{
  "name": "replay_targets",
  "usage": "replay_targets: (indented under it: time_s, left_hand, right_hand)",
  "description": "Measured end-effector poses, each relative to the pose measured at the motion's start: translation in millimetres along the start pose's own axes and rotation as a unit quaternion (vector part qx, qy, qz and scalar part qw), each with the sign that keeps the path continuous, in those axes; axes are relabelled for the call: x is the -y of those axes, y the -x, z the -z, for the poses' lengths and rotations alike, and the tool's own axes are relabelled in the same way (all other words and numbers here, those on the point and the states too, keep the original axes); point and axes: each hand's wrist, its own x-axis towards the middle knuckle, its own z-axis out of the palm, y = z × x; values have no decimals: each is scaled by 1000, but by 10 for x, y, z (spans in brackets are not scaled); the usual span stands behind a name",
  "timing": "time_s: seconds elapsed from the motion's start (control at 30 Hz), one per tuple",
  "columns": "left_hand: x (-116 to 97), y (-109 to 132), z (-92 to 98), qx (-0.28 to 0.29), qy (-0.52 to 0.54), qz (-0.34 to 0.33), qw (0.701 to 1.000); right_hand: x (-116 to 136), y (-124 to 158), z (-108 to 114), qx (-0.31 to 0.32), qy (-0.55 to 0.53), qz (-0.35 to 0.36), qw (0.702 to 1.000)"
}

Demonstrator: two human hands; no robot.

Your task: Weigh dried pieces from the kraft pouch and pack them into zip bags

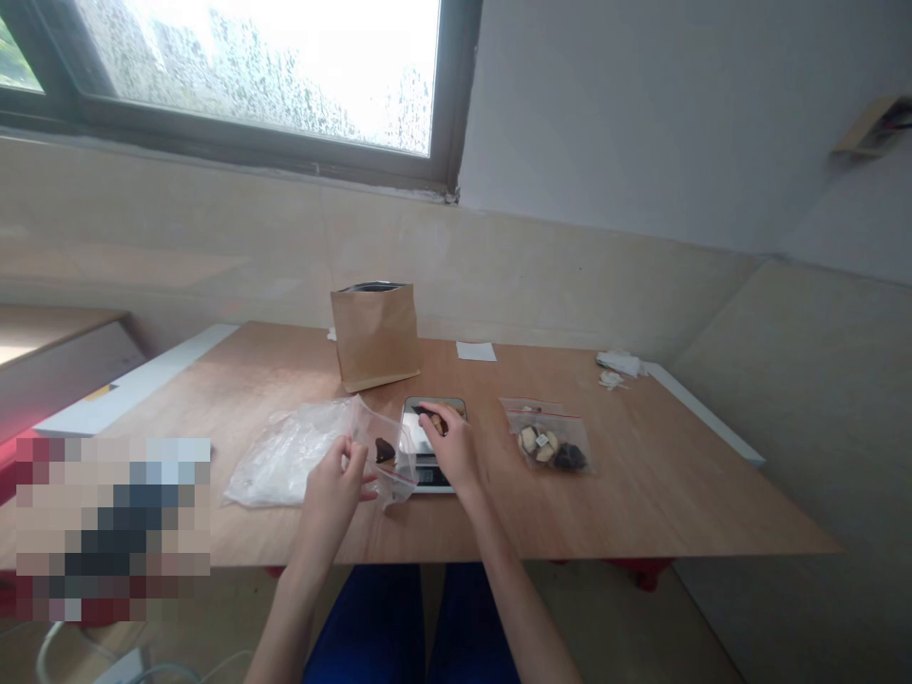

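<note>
Limp plastic in one hand, a brittle-looking piece in the other

From where I stand, the left hand (336, 477) has thumb and fingers pinched on a clear bag (399, 464) at the near-left side of the scale (426, 454), with a dark lump (385, 450) showing in the plastic. The right hand (448, 445) hangs over the scale's plate, fingertips together on a dark-brown piece (426, 413); a brown chunk (440, 425) lies just beneath them.

I'd expect the bag to be feather-light, floppy and slick, sagging wherever it isn't held, so it is best gripped at its red-lined edge, one side at a time. The dark-brown piece looks dry, stiff and light, perhaps apt to chip; a gentle pinch across its edges should do. On the bench (641, 494), the filled packet (552, 445) to the right looks lumpier and heavier, and would lift better from underneath than by a corner.
</note>
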Motion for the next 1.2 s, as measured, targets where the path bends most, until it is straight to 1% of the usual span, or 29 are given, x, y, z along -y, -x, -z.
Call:
replay_targets:
  time_s: [0.07,0.1,0.17,0.23,0.3,0.37,0.47,0.53,0.6,0.67,0.77,0.87,0.97,1.1,1.2]
  left_hand:
    - [10,-4,-14,5,-2,-5,1000]
    - [14,-3,-20,10,-2,-8,1000]
    - [16,7,-34,13,2,-16,1000]
    - [10,29,-54,6,9,-29,1000]
    - [-4,61,-78,0,15,-47,999]
    - [-22,99,-105,8,21,-67,997]
    - [-39,154,-133,31,20,-90,995]
    - [-31,179,-137,34,15,-90,995]
    - [-10,191,-130,32,17,-74,997]
    - [16,190,-120,30,36,-44,998]
    - [40,180,-116,18,85,-1,996]
    - [34,182,-130,6,115,13,993]
    - [15,195,-148,17,123,15,992]
    - [4,205,-157,39,128,16,991]
    - [16,200,-151,28,129,17,991]
  right_hand:
    - [171,-1,44,-14,-93,-49,994]
    - [260,0,65,-11,-132,-68,989]
    - [416,6,93,16,-179,-93,979]
    - [513,15,90,58,-193,-110,973]
    - [551,26,51,95,-173,-116,973]
    - [557,39,-10,116,-130,-113,978]
    - [581,59,-98,131,-61,-92,985]
    - [615,68,-128,130,-28,-74,988]
    - [644,70,-131,121,-6,-58,991]
    - [649,65,-116,103,-3,-53,993]
    - [611,44,-88,75,-26,-70,994]
    - [565,20,-69,72,-30,-84,993]
    - [560,11,-49,108,-23,-80,991]
    - [601,30,-4,185,-15,-44,982]
    - [623,54,29,233,10,-13,972]
